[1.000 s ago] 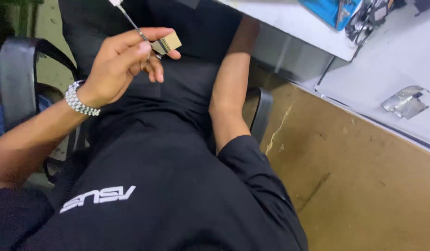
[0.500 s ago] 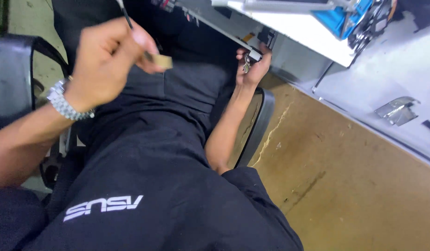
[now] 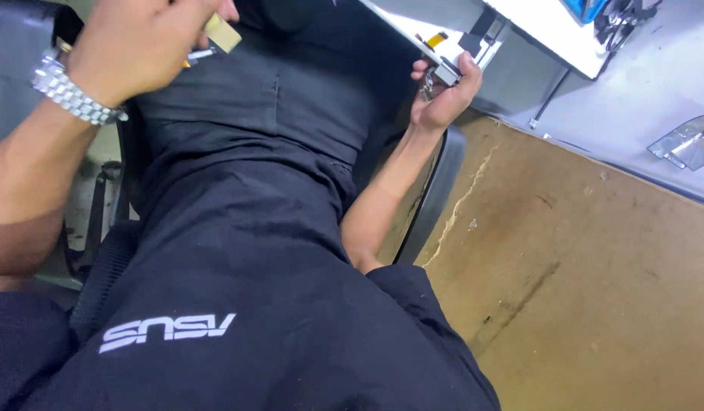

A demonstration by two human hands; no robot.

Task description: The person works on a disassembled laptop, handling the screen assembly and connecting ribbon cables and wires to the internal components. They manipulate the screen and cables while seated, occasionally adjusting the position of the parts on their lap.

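The left hand (image 3: 139, 49), wearing a metal wristwatch (image 3: 74, 91), is curled shut around a small tan block (image 3: 224, 32) and a thin tool of which only a short silvery part shows below the fingers; what kind of tool it is I cannot tell. The right hand (image 3: 443, 95) reaches to the edge of the white worktable (image 3: 549, 30), fingers closed on a small grey metal part (image 3: 447, 74) just under that edge, beside an orange flex strip (image 3: 437, 36). To handle this well, it seems wise to keep the right grip firm and steady at the table edge, and bring the left hand's tool in slowly, since the part looks small and easily dropped onto the brown floor (image 3: 595, 289).
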